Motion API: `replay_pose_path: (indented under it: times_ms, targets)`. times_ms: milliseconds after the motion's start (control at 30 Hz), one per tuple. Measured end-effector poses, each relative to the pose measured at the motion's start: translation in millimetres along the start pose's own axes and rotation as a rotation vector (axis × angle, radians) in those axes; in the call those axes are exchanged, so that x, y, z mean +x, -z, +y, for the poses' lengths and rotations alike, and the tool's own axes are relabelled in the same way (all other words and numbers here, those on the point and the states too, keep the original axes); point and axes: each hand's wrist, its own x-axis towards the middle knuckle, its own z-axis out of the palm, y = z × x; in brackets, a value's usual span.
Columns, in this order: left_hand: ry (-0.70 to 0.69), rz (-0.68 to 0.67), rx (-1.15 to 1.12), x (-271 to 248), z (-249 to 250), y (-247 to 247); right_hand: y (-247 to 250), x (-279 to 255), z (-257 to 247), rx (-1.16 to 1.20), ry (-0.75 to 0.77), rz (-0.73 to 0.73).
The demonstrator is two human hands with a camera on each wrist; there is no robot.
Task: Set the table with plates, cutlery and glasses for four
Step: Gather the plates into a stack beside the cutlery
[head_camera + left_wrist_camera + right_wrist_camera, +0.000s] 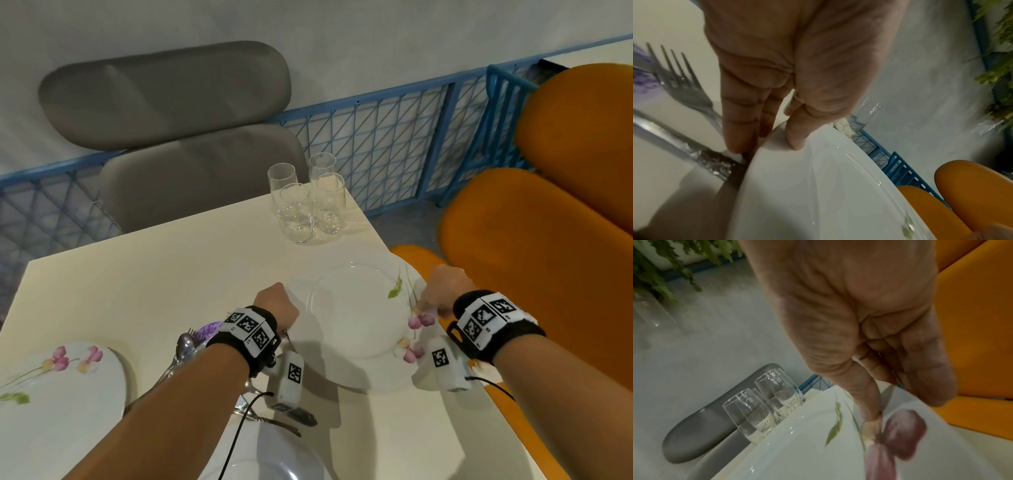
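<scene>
A white plate with pink flowers [356, 315] sits at the table's right edge, and both hands hold it. My left hand [277, 301] pinches its left rim, thumb on top and fingers [740, 129] at the edge below. My right hand [442, 291] pinches the right rim, with the thumb [869, 402] on the flower pattern and the fingers underneath. I cannot tell whether the plate [818, 194] rests on the table or hovers just above it. Several empty glasses [308, 202] stand clustered at the far corner. Forks [680, 81] and spoons [185, 346] lie under my left forearm.
A second flowered plate [61, 377] lies at the near left and a third plate [274, 455] at the near edge. Knife handles [294, 418] lie beside it. A grey chair [191, 164] stands beyond the cream table [154, 274], orange chairs [534, 246] to the right, and a blue mesh fence [394, 144] behind.
</scene>
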Motion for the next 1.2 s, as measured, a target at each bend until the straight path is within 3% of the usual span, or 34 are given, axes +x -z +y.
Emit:
replay_pose_path:
  times_ms: [133,367,733,833,933,1100,1200]
  targets:
    - [-0.041,-0.039,-0.043,-1.3,0.1,-2.8,-1.9,-1.8,-1.2,0.060,0.000,-0.032]
    - [-0.103,0.023,0.044,-3.7,1.2,-5.5,-4.5,-9.8,-1.1,-0.043,0.081,-0.039]
    - [-0.111,-0.024,0.025,-13.6,0.7,-5.3,-8.6,-12.3,3.9,-0.080,0.071,-0.091]
    - [-0.103,0.017,0.030,-22.6,-5.5,3.6,-3.7,-21.2,-2.8,-0.086,0.054,-0.106]
    - [-0.097,0.053,-0.039,-38.5,-26.2,17.3,-2.5,-38.2,-10.0,-0.117,0.059,-0.045]
    - [-0.054,0.069,-0.100,-83.8,-82.7,32.9,-12.7,-81.1,-36.5,-0.235,0.217,0.254]
    - [-0.089,0.045,-0.047,-113.1,-120.5,26.3,-33.9,-111.6,-55.8,-0.178,0.391,0.188]
